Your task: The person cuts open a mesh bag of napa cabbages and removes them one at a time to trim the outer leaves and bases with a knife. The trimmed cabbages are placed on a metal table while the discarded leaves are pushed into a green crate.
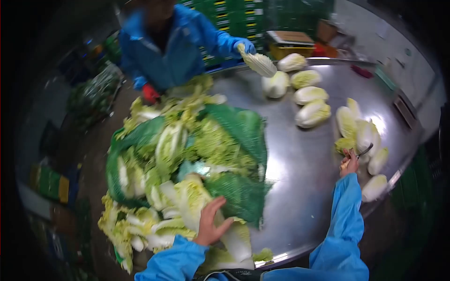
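My left hand [213, 222] is spread, thumb apart from the fingers, over a napa cabbage [191, 199] near the front of the leafy pile. Pale outer cabbage leaves [236, 241] lie under and beside that hand. Out to the right, my right hand [348, 162] is closed around a knife [365, 150] with a thin, dark, curved blade pointing right. Its fingers are right at the yellow-green end of a napa cabbage [345, 144], which belongs to a group of trimmed cabbages [365, 136] on the metal table [300, 187].
A green mesh sack [239, 194] lies open under heaped cabbages and loose leaves. Across the table, a co-worker in a blue jacket [176, 51] holds a napa cabbage [259, 63] in a blue glove [244, 45]. Several trimmed cabbages [310, 96] lie at the far middle.
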`<control>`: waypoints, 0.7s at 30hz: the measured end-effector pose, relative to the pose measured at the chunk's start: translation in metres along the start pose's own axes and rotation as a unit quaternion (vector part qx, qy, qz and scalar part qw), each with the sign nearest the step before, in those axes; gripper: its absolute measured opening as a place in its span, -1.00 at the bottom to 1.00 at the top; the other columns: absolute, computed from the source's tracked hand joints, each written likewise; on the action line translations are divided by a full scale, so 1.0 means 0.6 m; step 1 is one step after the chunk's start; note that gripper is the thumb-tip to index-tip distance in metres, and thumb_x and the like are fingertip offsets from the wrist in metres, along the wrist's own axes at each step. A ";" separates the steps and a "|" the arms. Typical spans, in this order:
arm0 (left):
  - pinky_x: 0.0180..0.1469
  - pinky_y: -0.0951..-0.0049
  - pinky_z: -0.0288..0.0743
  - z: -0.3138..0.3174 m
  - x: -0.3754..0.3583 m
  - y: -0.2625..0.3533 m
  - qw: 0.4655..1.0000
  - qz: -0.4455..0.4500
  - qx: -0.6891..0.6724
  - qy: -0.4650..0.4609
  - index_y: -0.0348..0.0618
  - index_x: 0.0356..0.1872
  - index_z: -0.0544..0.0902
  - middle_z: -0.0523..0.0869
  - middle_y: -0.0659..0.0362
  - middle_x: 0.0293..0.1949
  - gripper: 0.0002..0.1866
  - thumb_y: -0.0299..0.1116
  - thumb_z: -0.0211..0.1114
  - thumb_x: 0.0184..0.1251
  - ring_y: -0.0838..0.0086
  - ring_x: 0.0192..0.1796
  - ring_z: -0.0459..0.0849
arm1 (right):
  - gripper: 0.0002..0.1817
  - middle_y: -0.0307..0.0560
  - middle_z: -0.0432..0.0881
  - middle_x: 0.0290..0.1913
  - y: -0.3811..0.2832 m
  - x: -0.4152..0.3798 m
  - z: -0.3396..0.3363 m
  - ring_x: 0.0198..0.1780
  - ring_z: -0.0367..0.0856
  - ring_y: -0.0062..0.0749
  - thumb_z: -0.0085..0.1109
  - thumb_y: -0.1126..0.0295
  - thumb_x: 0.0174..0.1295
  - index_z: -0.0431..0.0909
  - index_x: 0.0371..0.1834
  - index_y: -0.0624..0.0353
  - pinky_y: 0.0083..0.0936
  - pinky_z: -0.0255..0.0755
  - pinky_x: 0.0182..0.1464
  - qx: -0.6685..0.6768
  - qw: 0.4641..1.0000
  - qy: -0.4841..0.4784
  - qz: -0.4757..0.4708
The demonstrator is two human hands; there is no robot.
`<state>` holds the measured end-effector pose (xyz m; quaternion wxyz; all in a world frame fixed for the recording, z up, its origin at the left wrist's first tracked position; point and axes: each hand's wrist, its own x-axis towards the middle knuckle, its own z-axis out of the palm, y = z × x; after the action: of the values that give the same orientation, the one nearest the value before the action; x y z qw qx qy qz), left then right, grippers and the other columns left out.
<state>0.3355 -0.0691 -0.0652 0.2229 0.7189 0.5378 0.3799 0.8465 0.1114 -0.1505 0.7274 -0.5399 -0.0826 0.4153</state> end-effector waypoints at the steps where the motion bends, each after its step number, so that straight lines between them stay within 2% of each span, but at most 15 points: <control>1: 0.20 0.25 0.34 -0.004 0.018 -0.034 0.999 -0.009 0.011 0.040 -0.20 0.12 0.48 0.52 0.00 0.15 -0.41 -0.29 0.44 0.01 0.14 0.19 0.48 | -0.61 -0.10 0.64 -0.38 0.026 -0.032 0.035 -0.70 0.32 -0.67 0.23 0.06 0.18 0.52 -0.09 0.11 -0.62 0.24 -0.73 -0.026 0.997 -0.053 -0.039; 2: 0.19 0.23 0.34 -0.010 0.043 -0.061 0.997 -0.014 0.019 0.076 -0.20 0.10 0.50 0.52 -0.01 0.16 -0.43 -0.28 0.43 0.01 0.13 0.20 0.48 | -0.60 -0.10 0.65 -0.38 0.051 -0.079 0.072 -0.71 0.32 -0.67 0.22 0.10 0.18 0.51 -0.06 0.15 -0.64 0.23 -0.74 -0.060 0.989 -0.133 -0.016; 4: 0.19 0.17 0.33 -0.030 0.107 -0.107 0.991 -0.115 -0.025 0.058 -0.21 0.09 0.51 0.53 -0.02 0.14 -0.43 -0.22 0.42 0.03 0.09 0.18 0.49 | -0.58 -0.10 0.66 -0.39 0.083 -0.217 0.156 -0.72 0.33 -0.68 0.21 0.16 0.18 0.49 -0.02 0.24 -0.67 0.22 -0.75 -0.104 0.959 -0.260 0.042; 5: 0.19 0.17 0.33 -0.026 0.130 -0.141 0.991 -0.118 -0.025 0.060 -0.21 0.09 0.51 0.53 -0.02 0.14 -0.43 -0.22 0.42 0.03 0.09 0.18 0.49 | -0.57 -0.10 0.66 -0.39 0.091 -0.295 0.204 -0.72 0.34 -0.68 0.20 0.20 0.18 0.48 0.00 0.29 -0.69 0.21 -0.76 -0.116 0.941 -0.309 0.078; 7: 0.19 0.07 0.31 -0.004 0.154 -0.195 0.980 -0.190 0.015 -0.052 -0.12 0.16 0.47 0.46 -0.02 0.20 -0.38 -0.14 0.39 0.04 0.05 0.19 0.46 | -0.59 -0.07 0.66 -0.37 0.129 -0.390 0.260 -0.72 0.36 -0.69 0.19 0.29 0.18 0.45 0.01 0.35 -0.70 0.23 -0.73 -0.186 0.890 -0.402 0.107; 8: 0.19 0.07 0.31 0.004 0.132 -0.180 0.979 -0.197 0.010 -0.047 -0.12 0.16 0.47 0.46 -0.02 0.20 -0.38 -0.14 0.39 0.04 0.05 0.19 0.46 | -0.60 -0.05 0.66 -0.36 0.142 -0.430 0.284 -0.71 0.38 -0.69 0.19 0.31 0.18 0.45 0.00 0.34 -0.71 0.24 -0.72 -0.220 0.866 -0.431 0.122; 10: 0.18 -0.03 0.28 0.011 0.047 -0.130 0.963 -0.068 0.230 -0.121 0.01 0.24 0.40 0.36 -0.01 0.27 -0.32 -0.10 0.38 0.03 0.06 0.25 0.38 | -0.64 -0.07 0.69 -0.31 0.186 -0.473 0.291 -0.65 0.44 -0.61 0.22 0.31 0.17 0.51 -0.03 0.29 -0.66 0.29 -0.64 -0.306 0.843 -0.432 0.096; 11: 0.18 -0.03 0.28 0.000 0.010 -0.124 0.963 -0.075 0.227 -0.125 0.01 0.24 0.40 0.36 -0.01 0.27 -0.32 -0.10 0.38 0.03 0.06 0.25 0.38 | -0.67 -0.07 0.68 -0.31 0.216 -0.471 0.278 -0.56 0.52 -0.51 0.24 0.31 0.15 0.55 -0.08 0.27 -0.59 0.36 -0.54 -0.401 0.812 -0.425 0.011; 12: 0.19 -0.03 0.27 -0.017 -0.026 -0.123 0.968 -0.100 0.174 -0.151 0.01 0.23 0.40 0.33 0.01 0.28 -0.30 -0.10 0.39 0.00 0.05 0.26 0.36 | -0.67 -0.07 0.68 -0.31 0.233 -0.473 0.259 -0.56 0.52 -0.51 0.24 0.31 0.15 0.55 -0.08 0.27 -0.59 0.36 -0.54 -0.405 0.810 -0.424 0.017; 13: 0.19 -0.04 0.26 -0.036 -0.064 -0.123 0.969 -0.124 0.120 -0.176 0.02 0.23 0.39 0.31 0.02 0.30 -0.29 -0.11 0.40 -0.03 0.04 0.27 0.34 | -0.68 -0.07 0.66 -0.33 0.244 -0.475 0.234 -0.53 0.52 -0.50 0.25 0.30 0.15 0.56 -0.11 0.28 -0.56 0.38 -0.50 -0.425 0.796 -0.429 -0.044; 14: 0.19 -0.04 0.26 -0.057 -0.102 -0.123 0.956 -0.144 0.150 -0.209 0.06 0.22 0.41 0.31 0.04 0.30 -0.30 -0.12 0.40 -0.04 0.04 0.29 0.32 | -0.68 -0.07 0.65 -0.36 0.256 -0.476 0.211 -0.49 0.53 -0.49 0.25 0.29 0.14 0.57 -0.14 0.29 -0.53 0.39 -0.46 -0.443 0.776 -0.435 -0.108; 16: 0.19 -0.05 0.25 -0.101 -0.173 -0.130 0.940 -0.170 0.177 -0.237 0.10 0.21 0.42 0.32 0.06 0.30 -0.32 -0.14 0.40 -0.04 0.05 0.31 0.29 | -0.70 -0.10 0.60 -0.46 0.260 -0.487 0.189 -0.54 0.48 -0.56 0.26 0.28 0.13 0.59 -0.21 0.29 -0.54 0.36 -0.49 -0.438 0.773 -0.441 -0.124; 18: 0.20 0.03 0.26 -0.143 -0.234 -0.138 0.929 -0.117 0.242 -0.254 0.16 0.18 0.44 0.34 0.11 0.29 -0.36 -0.17 0.39 -0.04 0.10 0.34 0.27 | -0.70 -0.11 0.58 -0.52 0.216 -0.524 0.218 -0.59 0.44 -0.56 0.26 0.27 0.12 0.59 -0.22 0.29 -0.52 0.33 -0.52 -0.481 0.784 -0.392 0.020; 20: 0.20 0.04 0.25 -0.165 -0.290 -0.146 0.929 -0.118 0.245 -0.250 0.17 0.18 0.45 0.34 0.12 0.29 -0.37 -0.19 0.38 -0.03 0.12 0.36 0.25 | -0.70 -0.15 0.55 -0.55 0.220 -0.535 0.264 -0.58 0.40 -0.57 0.25 0.28 0.11 0.59 -0.19 0.28 -0.54 0.31 -0.51 -0.447 0.800 -0.398 -0.036; 21: 0.20 0.04 0.25 -0.178 -0.316 -0.151 0.930 -0.112 0.248 -0.248 0.18 0.18 0.45 0.34 0.14 0.29 -0.39 -0.21 0.37 -0.01 0.14 0.37 0.23 | -0.67 -0.13 0.55 -0.54 0.263 -0.509 0.274 -0.53 0.38 -0.55 0.27 0.28 0.10 0.58 -0.15 0.29 -0.51 0.33 -0.46 -0.422 0.795 -0.409 -0.148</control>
<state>0.1715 -0.2280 -0.1241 0.2044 0.7576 0.6197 0.0165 0.4760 0.0285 -0.1187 0.3785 -0.5540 -0.6188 0.4085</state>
